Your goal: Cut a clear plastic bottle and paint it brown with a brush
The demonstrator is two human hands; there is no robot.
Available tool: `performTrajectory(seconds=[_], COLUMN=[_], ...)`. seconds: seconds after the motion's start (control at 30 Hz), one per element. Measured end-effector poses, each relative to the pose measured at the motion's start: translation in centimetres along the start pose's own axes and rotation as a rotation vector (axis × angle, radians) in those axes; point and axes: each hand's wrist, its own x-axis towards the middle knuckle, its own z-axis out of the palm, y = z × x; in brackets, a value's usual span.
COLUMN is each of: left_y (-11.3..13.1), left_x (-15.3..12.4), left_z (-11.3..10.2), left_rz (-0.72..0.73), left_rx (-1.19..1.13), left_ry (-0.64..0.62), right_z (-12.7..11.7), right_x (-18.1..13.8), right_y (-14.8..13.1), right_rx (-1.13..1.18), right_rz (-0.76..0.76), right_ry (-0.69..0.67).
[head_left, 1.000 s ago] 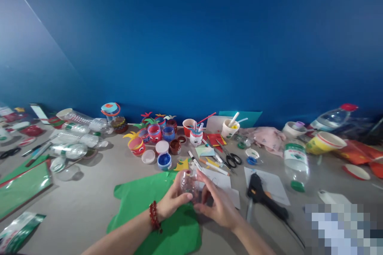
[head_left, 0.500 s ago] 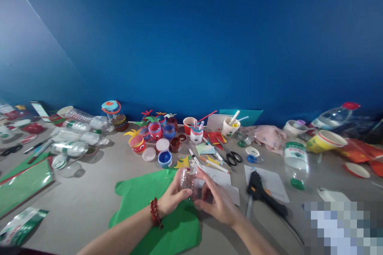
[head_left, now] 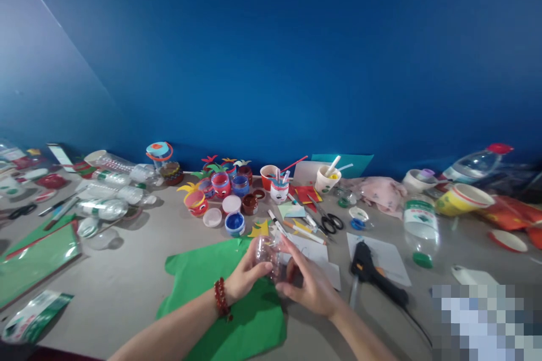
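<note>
A clear plastic bottle piece [head_left: 266, 251] is held up between my two hands over the edge of a green paper sheet [head_left: 237, 324]. My left hand [head_left: 246, 277], with a red beaded bracelet [head_left: 220, 298] at the wrist, is wrapped round its left side, thumb across the front. On the other side my right hand [head_left: 311, 289] grips it between thumb and fingers, the index finger at its upper edge. The lower part of the piece is partly hidden by my fingers. Just beyond lie markers [head_left: 277, 223] and a yellow paper cutout [head_left: 259, 229].
A black glue gun [head_left: 368, 271] lies right of my hands, its cord running to the front. Scissors [head_left: 330, 221], paint jars [head_left: 235, 224] and painted cups [head_left: 220, 185] stand behind. Plastic bottles [head_left: 104, 208] lie left; an upturned bottle [head_left: 421, 231] stands right. A blue panel [head_left: 271, 67] closes the back.
The view has shifted slightly, so the table items appear a little further right. Both hands keep nearly the same hold on the clear bottle piece.
</note>
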Motion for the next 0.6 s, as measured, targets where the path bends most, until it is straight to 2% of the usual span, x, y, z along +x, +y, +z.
performTrajectory(seconds=[0.6], left_y=[0.17], left_x=[-0.05], left_z=[0.22], left_rz=[0.067], left_rx=[0.008], left_ry=[-0.044], right_z=[-0.09], right_x=[-0.15], right_y=[-0.79], right_rx=[-0.025], right_rz=[0.0], right_ry=[0.005])
